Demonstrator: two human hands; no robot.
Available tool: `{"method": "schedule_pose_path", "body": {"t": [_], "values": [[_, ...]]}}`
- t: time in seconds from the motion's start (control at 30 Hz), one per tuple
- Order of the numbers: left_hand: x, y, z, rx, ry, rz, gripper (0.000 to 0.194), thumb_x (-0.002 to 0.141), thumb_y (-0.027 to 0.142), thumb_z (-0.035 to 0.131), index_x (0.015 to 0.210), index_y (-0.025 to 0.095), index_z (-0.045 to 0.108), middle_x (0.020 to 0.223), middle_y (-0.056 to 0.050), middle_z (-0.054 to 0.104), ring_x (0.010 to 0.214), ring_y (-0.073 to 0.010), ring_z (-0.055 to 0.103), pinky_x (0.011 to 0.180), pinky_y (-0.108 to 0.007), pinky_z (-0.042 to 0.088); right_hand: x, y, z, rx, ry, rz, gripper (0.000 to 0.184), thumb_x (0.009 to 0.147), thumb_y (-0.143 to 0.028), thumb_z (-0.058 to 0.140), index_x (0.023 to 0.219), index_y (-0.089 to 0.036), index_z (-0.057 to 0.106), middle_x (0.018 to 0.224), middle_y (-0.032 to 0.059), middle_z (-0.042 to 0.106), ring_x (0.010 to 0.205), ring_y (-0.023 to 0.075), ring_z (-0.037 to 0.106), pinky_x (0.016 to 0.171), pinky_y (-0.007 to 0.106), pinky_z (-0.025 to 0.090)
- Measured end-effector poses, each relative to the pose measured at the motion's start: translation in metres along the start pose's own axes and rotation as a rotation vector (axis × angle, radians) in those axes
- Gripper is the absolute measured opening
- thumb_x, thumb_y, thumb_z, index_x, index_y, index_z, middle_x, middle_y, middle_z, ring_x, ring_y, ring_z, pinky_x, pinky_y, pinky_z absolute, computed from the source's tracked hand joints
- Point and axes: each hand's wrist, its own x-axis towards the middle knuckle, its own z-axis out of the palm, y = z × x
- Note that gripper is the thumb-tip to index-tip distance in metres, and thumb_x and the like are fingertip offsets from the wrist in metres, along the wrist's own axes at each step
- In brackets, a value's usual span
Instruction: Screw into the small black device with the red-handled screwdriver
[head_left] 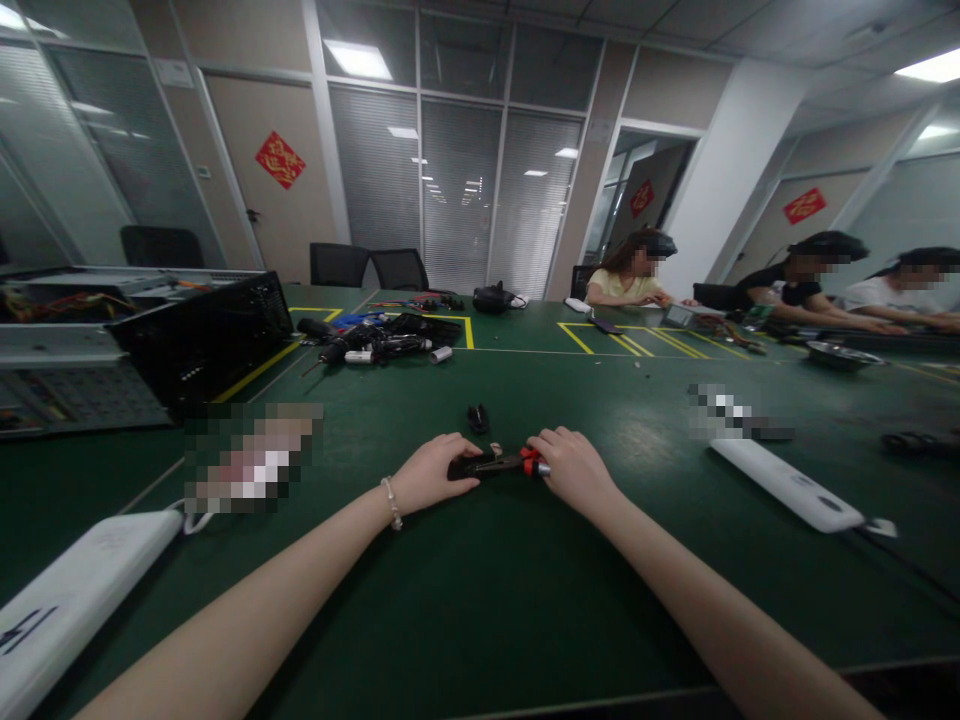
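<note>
Spreading across the foreground, the green table (465, 600) bears an opened case (202, 345) at far left, no hand on it. The right hand (579, 472) is closed round the red handle end of pliers (520, 462); the left hand (436, 468) grips a black part (466, 467). That part sits between the hands, the pliers' nose over or against it; whether the nose bites, I cannot tell. Work on it looks under way, not finished. Beyond, a loose black piece (478, 419) lies unheld, and a small tan bit (496, 449) shows just behind the nose, perhaps joined, perhaps separate

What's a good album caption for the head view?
Left hand on a black piece, right hand on red-handled pliers, over a green table.
</note>
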Motion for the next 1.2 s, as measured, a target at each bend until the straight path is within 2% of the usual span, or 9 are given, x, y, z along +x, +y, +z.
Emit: {"method": "schedule_pose_path", "body": {"t": [1.2], "values": [[0.0001,-0.0026,0.002,0.026,0.024,0.036,0.032,0.073,0.031,0.063,0.102,0.022,0.054,0.097,-0.003,0.055,0.089,-0.0203,0.052,0.077,-0.034,0.042,-0.0002,0.0017,0.0028,-0.005,-0.003,0.003,0.032,0.074,-0.013,0.05,0.105,-0.017,0.056,0.099,0.0074,0.059,0.086,0.0192,0.049,0.073,0.03,0.036]]}}
